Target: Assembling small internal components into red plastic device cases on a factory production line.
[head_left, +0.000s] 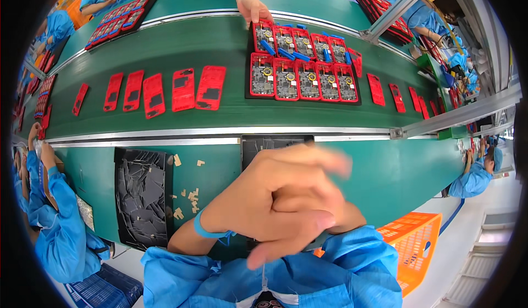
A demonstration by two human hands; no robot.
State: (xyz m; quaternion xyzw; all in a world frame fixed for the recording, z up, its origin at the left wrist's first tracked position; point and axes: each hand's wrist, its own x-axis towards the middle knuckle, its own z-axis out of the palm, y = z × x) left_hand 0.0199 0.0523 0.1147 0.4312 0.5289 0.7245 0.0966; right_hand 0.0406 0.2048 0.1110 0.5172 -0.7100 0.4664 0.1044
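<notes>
My left hand point(258, 195), with a blue band at its wrist, crosses in front of my right hand point(346, 214). They overlap and touch above the bench; some upper fingers are smeared by motion. The left fingers look spread, with nothing visible in them. Most of my right hand is hidden, so I cannot tell its finger pose. Just behind them is a black tray point(254, 143) with dark pieces, partly covered. To the left, another black tray point(122, 198) is filled with thin dark grey sheets. Small beige L-shaped pieces point(192, 195) lie beside it.
On the green conveyor, a co-worker's hand point(252, 8) touches a black tray of red cases with circuit boards point(275, 77) and blue strips. Several red covers point(183, 90) lie in a row. An orange crate point(423, 247) stands right; a metal bar point(462, 112) juts across.
</notes>
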